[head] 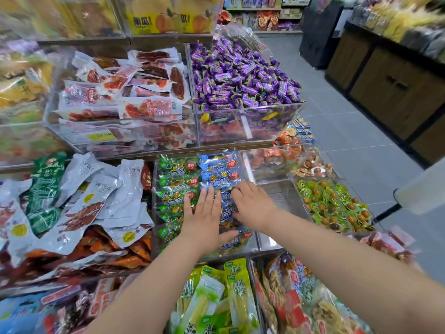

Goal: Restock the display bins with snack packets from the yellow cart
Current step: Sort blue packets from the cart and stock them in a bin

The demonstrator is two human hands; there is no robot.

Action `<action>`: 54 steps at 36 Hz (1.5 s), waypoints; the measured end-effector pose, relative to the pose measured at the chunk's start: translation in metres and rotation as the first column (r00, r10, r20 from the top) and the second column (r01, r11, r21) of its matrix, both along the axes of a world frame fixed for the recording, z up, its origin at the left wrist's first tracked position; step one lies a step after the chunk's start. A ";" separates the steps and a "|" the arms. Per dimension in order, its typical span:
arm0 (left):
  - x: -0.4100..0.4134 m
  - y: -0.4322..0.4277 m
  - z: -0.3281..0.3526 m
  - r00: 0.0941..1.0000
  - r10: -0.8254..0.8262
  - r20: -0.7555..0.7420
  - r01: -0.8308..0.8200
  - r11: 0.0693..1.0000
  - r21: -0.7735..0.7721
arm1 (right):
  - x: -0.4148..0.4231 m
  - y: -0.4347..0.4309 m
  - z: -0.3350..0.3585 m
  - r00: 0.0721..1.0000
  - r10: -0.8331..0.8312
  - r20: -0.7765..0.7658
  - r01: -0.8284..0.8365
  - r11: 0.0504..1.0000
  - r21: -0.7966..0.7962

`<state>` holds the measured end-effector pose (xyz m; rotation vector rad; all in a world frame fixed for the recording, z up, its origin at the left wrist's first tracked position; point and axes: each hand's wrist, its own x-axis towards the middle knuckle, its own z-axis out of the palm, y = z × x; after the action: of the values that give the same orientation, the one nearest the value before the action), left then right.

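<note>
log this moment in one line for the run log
stage: tidying packets in clear bin | left hand: flat across green packets and blue packets | right hand: fingers curled on blue packets

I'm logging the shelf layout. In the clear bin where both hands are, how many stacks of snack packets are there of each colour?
Green packets: 1 stack
Blue packets: 1 stack
Total: 2 stacks, side by side
</note>
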<state>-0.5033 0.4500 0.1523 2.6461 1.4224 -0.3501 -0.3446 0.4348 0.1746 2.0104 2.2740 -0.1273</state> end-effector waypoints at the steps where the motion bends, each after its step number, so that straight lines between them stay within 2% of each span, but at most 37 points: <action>1: 0.000 0.003 0.000 0.999 0.013 0.033 -0.013 1.000 -0.002 | -0.001 -0.001 -0.003 1.000 -0.013 -0.001 0.013 1.000 -0.010; 3: -0.001 0.007 0.002 0.998 0.024 0.058 -0.026 0.999 0.038 | -0.001 -0.003 -0.009 0.999 -0.028 0.021 0.029 0.999 -0.044; 7: 0.000 0.014 0.007 1.000 -0.002 -0.025 0.004 0.998 0.064 | 0.000 -0.006 -0.015 0.992 -0.091 0.087 0.104 0.981 -0.163; 10: 0.008 0.018 0.009 0.995 0.018 -0.094 -0.014 0.999 0.044 | 0.000 -0.003 -0.013 0.990 -0.112 0.085 0.122 0.984 -0.130; 12: 0.011 0.019 0.010 0.993 0.046 -0.108 -0.040 0.998 0.050 | -0.002 -0.001 -0.014 0.994 -0.035 0.105 0.042 0.997 -0.068; 16: 0.004 0.018 0.010 0.995 0.091 -0.049 -0.086 0.992 0.092 | -0.010 0.003 -0.021 0.980 0.155 0.125 -0.155 0.988 -0.006; 22: -0.049 0.011 -0.003 0.970 0.222 0.098 -0.226 0.973 0.036 | -0.007 0.029 -0.024 0.968 0.193 0.162 -0.183 0.980 -0.077; 25: -0.070 0.006 -0.006 0.968 0.244 0.064 -0.240 0.968 -0.068 | -0.004 0.038 -0.023 0.962 0.209 0.178 -0.195 0.976 -0.093; 27: -0.077 0.007 -0.005 0.982 0.190 0.022 -0.186 0.976 -0.115 | -0.005 0.040 -0.022 0.963 0.196 0.187 -0.181 0.979 -0.094; 32: -0.077 0.009 -0.008 0.983 0.091 -0.159 -0.104 0.992 -0.073 | -0.013 0.032 -0.017 0.963 0.160 0.217 -0.136 0.983 -0.122; 37: -0.070 0.013 -0.012 0.976 0.128 -0.174 -0.138 0.989 -0.046 | -0.015 0.029 -0.012 0.991 0.088 0.105 -0.072 0.986 -0.151; 44: -0.070 0.015 -0.011 0.979 0.139 -0.151 -0.149 0.987 -0.055 | -0.020 0.033 -0.018 0.992 0.028 0.127 -0.013 0.993 -0.120; 50: -0.072 0.011 -0.004 0.979 0.128 -0.160 -0.141 0.988 -0.071 | -0.018 0.027 -0.003 1.000 0.015 0.014 -0.012 0.983 -0.184; 52: -0.074 0.010 -0.002 0.981 0.124 -0.151 -0.139 0.986 -0.095 | -0.015 0.018 0.002 0.997 0.010 -0.071 -0.019 0.992 -0.123; 54: -0.074 0.009 0.005 0.982 0.141 -0.126 -0.159 0.976 -0.149 | -0.012 0.006 0.007 0.984 0.007 -0.180 -0.005 1.000 0.008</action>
<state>-0.5770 0.4586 0.1576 2.4108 1.5471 -0.5807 -0.3566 0.4404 0.1811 2.0735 2.3882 -0.3128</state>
